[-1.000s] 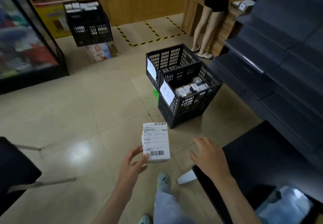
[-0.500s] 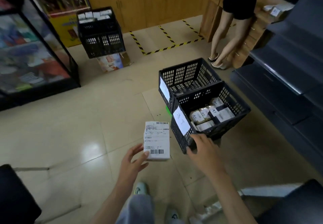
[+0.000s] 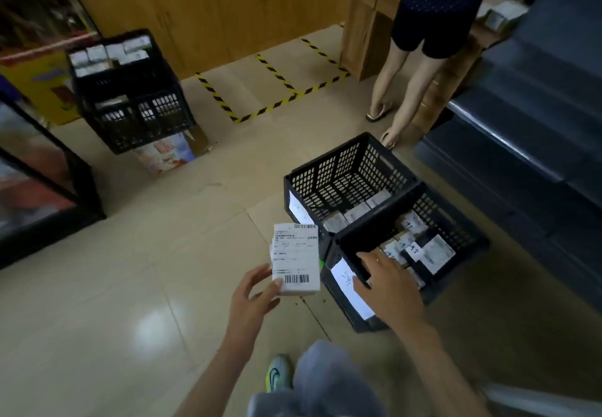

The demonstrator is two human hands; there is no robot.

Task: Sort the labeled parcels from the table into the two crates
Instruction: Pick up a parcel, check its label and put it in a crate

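A white parcel [image 3: 295, 258] with a printed shipping label and barcode is held upright in my left hand [image 3: 257, 299], fingers and thumb around its lower end. It hangs over the floor just left of two black crates. The near crate [image 3: 433, 289] holds several labeled parcels and has a white paper tag on its front. The far crate [image 3: 345, 169] holds a few parcels along its near side. My right hand [image 3: 387, 286] hovers open, fingers spread, over the near crate's front rim; whether it touches the rim I cannot tell.
A third black crate [image 3: 130, 97] full of parcels stands on a box at the back left. A person [image 3: 423, 42] stands at a wooden counter behind the crates. Dark shelving [image 3: 527, 130] runs along the right, a glass cabinet [image 3: 35, 162] on the left. My shoe [image 3: 277, 374] is below.
I have stepped closer to the two crates; they now sit nearer and larger. My right hand has moved forward over the near crate's rim. The parcel stays in my left hand.
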